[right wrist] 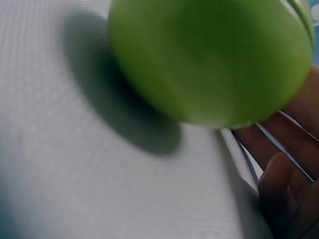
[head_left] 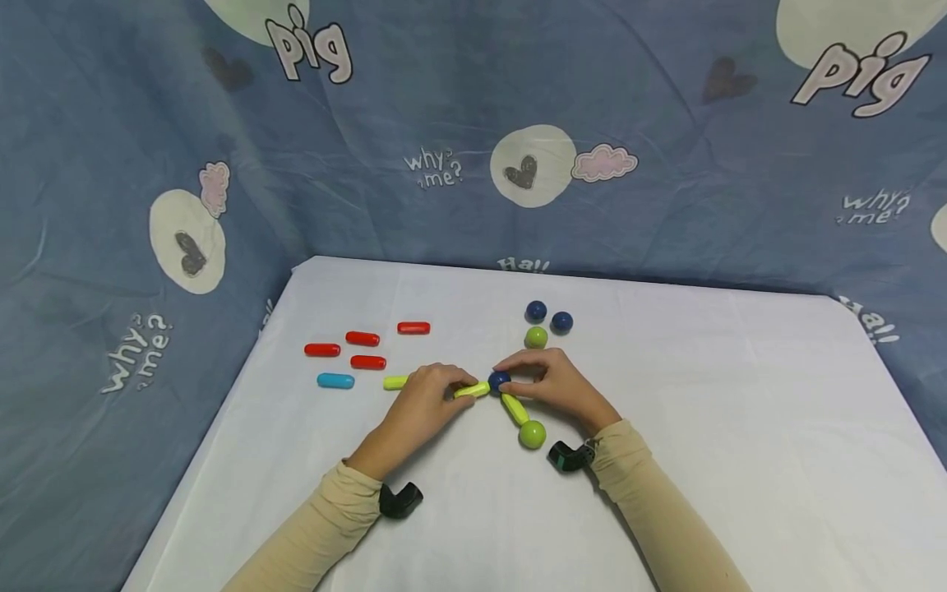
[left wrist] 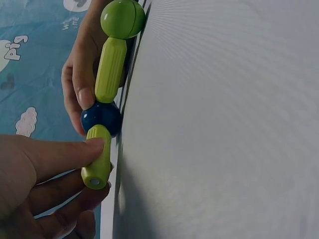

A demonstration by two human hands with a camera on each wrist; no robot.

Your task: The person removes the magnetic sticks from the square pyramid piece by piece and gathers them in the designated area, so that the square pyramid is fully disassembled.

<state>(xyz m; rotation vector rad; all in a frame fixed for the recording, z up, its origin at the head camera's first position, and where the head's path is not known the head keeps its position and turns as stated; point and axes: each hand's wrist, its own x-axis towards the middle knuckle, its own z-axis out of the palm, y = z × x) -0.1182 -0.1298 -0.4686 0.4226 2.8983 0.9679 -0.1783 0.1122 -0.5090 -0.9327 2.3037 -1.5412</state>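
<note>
My left hand (head_left: 432, 399) pinches a yellow-green ribbed rod (left wrist: 98, 164) between thumb and fingers. One end of that rod meets a dark blue ball (head_left: 499, 381), which my right hand (head_left: 551, 382) grips between thumb and fingers. From the same ball a second yellow-green rod (head_left: 515, 409) runs toward the near side. A green ball (head_left: 532, 434) sits on its far end, and in the right wrist view this ball (right wrist: 209, 59) fills much of the picture. Whether the left rod touches the blue ball firmly I cannot tell.
Several red rods (head_left: 362, 338) and a light blue rod (head_left: 336, 381) lie at the left on the white table (head_left: 740, 427). Another yellow-green rod (head_left: 395, 382) is partly behind the left hand. Beyond the right hand are two blue balls (head_left: 536, 311) and a green ball (head_left: 536, 337).
</note>
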